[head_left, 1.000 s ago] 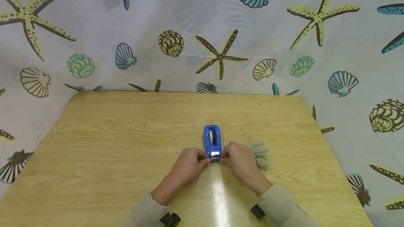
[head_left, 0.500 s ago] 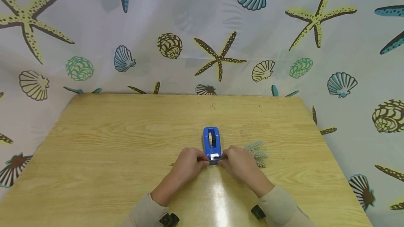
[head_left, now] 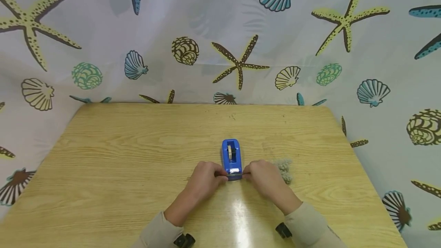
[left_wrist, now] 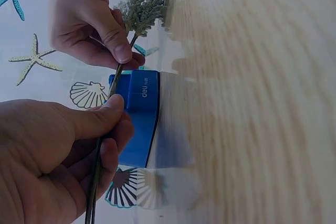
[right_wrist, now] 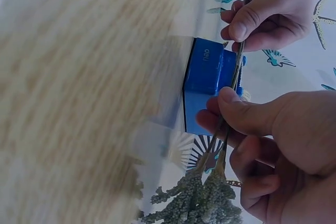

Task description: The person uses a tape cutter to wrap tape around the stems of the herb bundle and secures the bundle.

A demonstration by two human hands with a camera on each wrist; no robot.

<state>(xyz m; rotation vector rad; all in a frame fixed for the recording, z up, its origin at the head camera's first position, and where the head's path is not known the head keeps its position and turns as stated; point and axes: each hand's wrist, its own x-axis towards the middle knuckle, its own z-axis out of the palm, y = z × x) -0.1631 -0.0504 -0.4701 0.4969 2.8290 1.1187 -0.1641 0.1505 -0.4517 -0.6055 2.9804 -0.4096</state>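
Note:
A blue tape dispenser [head_left: 225,162] with a roll of tape [head_left: 230,152] stands on the table, its cutter end towards me. Just in front of that end, both hands hold the thin stems of fuzzy grey-green flower sprigs [right_wrist: 199,203]. My left hand [head_left: 204,181] pinches the stems between thumb and fingers on the left, and their ends run down past the palm in the left wrist view. On the right, my right hand [head_left: 265,179] pinches them close below the flower heads. The stems [left_wrist: 119,70] lie crosswise before the dispenser. Whether tape is on them I cannot tell.
The wooden table [head_left: 138,133] reaches back to a white curtain [head_left: 155,18] printed with shells and starfish, which also hangs at both sides. A black wrist camera [head_left: 184,240] sits at the left cuff, another [head_left: 283,230] at the right.
The flower heads have turned and look more bunched beside my right hand. The stems now show as a line across the dispenser's front. Both hands have stayed nearly in place, gripping throughout.

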